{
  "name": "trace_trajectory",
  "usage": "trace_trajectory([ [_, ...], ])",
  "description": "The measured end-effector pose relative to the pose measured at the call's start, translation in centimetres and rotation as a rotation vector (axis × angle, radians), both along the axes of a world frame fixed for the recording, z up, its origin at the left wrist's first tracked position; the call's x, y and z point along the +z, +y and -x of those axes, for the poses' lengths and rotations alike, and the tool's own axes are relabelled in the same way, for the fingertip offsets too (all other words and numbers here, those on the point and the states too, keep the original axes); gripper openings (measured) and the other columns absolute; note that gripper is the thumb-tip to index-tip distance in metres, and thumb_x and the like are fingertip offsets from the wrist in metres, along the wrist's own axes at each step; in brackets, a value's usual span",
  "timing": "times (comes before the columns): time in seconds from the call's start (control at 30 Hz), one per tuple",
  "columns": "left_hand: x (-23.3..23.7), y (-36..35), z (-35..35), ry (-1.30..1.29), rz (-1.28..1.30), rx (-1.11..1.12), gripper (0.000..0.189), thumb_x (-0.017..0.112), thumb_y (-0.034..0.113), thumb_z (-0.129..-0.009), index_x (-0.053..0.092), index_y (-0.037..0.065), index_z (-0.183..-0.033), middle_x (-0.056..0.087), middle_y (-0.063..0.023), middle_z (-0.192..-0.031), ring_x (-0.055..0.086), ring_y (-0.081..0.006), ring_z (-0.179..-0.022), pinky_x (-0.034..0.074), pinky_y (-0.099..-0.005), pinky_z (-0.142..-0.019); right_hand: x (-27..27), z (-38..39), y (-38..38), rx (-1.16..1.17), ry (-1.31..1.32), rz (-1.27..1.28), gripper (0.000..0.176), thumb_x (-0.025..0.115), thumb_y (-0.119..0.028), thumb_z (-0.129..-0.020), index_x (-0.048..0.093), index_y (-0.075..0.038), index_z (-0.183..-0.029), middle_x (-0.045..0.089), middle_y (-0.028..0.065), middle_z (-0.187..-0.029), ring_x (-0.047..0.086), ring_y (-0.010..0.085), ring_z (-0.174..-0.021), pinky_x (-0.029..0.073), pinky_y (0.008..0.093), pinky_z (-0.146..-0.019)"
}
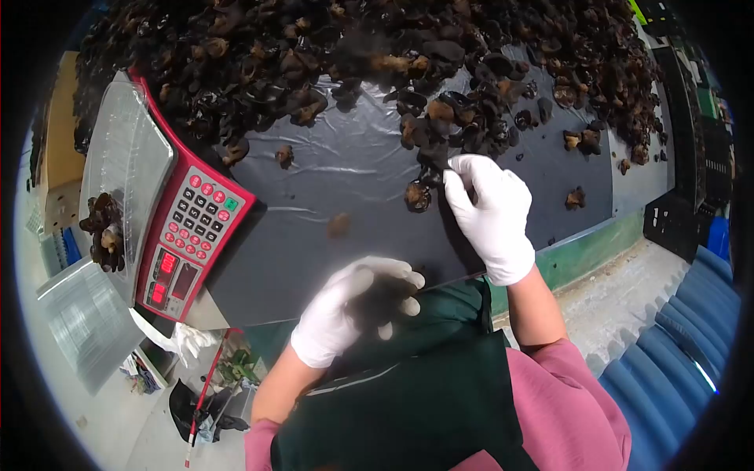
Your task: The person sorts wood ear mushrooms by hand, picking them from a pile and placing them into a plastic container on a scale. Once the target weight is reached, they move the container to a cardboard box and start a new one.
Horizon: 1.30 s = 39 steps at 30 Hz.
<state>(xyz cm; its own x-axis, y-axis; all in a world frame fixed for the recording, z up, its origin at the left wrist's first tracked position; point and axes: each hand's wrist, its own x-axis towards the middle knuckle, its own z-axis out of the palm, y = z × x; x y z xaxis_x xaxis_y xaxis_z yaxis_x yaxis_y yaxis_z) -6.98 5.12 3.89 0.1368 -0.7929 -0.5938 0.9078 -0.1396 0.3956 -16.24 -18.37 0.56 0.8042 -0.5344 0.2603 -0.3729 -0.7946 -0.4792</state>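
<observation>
The gloved left hand (339, 304) curls its fingers around a blurred dark clump (378, 298) at the near edge of the surface (314, 263). The gloved right hand (493, 213) pinches a wood ear mushroom (433, 155) between thumb and forefinger, just beside the smaller heap (459, 118). Left of them, a red digital scale (237, 198) bears more mushrooms (106, 234) on its pan (129, 157).

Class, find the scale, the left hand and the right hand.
Scale (195, 213), head view: on the keypad.
Left hand (334, 304), head view: on the white glove.
Right hand (501, 216), head view: on the glove's back.
</observation>
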Motion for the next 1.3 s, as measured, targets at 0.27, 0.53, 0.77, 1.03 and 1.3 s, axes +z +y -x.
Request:
trace_trajectory([
  [0.27, 0.8, -1.5, -0.2, 0.053, -0.089, 0.005, 0.058, 0.040, 0.046, -0.108, 0.057, -0.001, -0.138, 0.068, -0.0195, -0.128, 0.072, -0.0268, -0.099, 0.056, -0.0296, -0.061, 8.7, 0.5, 1.6, 0.428, 0.149, -0.511, 0.032, 0.084, -0.016, -0.078, 0.075, -0.011, -0.108, 0.071, -0.0013, -0.077, 0.062, 0.0192, -0.059, 0.046, 0.0309, -0.061],
  [0.53, 0.8, -1.4, -0.2, 0.147, -0.019, 0.069, 0.043, 0.042, 0.038, -0.106, 0.065, 0.002, -0.105, 0.066, -0.0319, -0.121, 0.072, -0.0402, -0.093, 0.056, -0.0358, -0.052, 1.3, -2.3, -0.9, 0.061, -0.020, -0.078, 0.020, 0.072, -0.010, -0.093, 0.074, -0.006, -0.112, 0.068, 0.0030, -0.076, 0.058, 0.0096, -0.062, 0.046, 0.0251, -0.064],
  [0.77, -0.1, -2.1, -0.5, 0.048, -0.020, 0.013, 0.046, 0.044, 0.041, -0.106, 0.065, 0.001, -0.111, 0.067, -0.0276, -0.123, 0.072, -0.0369, -0.100, 0.058, -0.0370, -0.062, 3.2, -0.5, -1.1, -0.210, 0.035, -1.107, 0.022, 0.058, -0.016, -0.105, 0.072, 0.000, -0.110, 0.066, -0.0013, -0.073, 0.058, 0.0046, -0.067, 0.048, 0.0236, -0.063],
  [1.03, 1.0, -3.3, -1.3, 0.198, -0.025, 0.014, 0.064, 0.026, 0.051, -0.111, 0.056, 0.003, -0.140, 0.065, -0.0177, -0.130, 0.068, -0.0251, -0.107, 0.059, -0.0338, -0.079, 6.9, 0.0, 0.3, 0.282, 0.065, -0.940, 0.022, 0.069, -0.008, -0.091, 0.074, -0.002, -0.112, 0.077, 0.0102, -0.096, 0.073, 0.0177, -0.074, 0.055, 0.0293, -0.066],
  [1.3, 0.9, -2.0, -1.0, 0.152, -0.004, -0.001, 0.048, 0.044, 0.036, -0.106, 0.062, -0.002, -0.128, 0.065, -0.0248, -0.131, 0.070, -0.0366, -0.104, 0.058, -0.0364, -0.064, 0.7, -4.6, 1.1, 0.283, 0.092, -0.135, 0.020, 0.073, -0.029, -0.089, 0.070, -0.013, -0.101, 0.069, 0.0069, -0.082, 0.067, 0.0265, -0.069, 0.050, 0.0386, -0.066],
])
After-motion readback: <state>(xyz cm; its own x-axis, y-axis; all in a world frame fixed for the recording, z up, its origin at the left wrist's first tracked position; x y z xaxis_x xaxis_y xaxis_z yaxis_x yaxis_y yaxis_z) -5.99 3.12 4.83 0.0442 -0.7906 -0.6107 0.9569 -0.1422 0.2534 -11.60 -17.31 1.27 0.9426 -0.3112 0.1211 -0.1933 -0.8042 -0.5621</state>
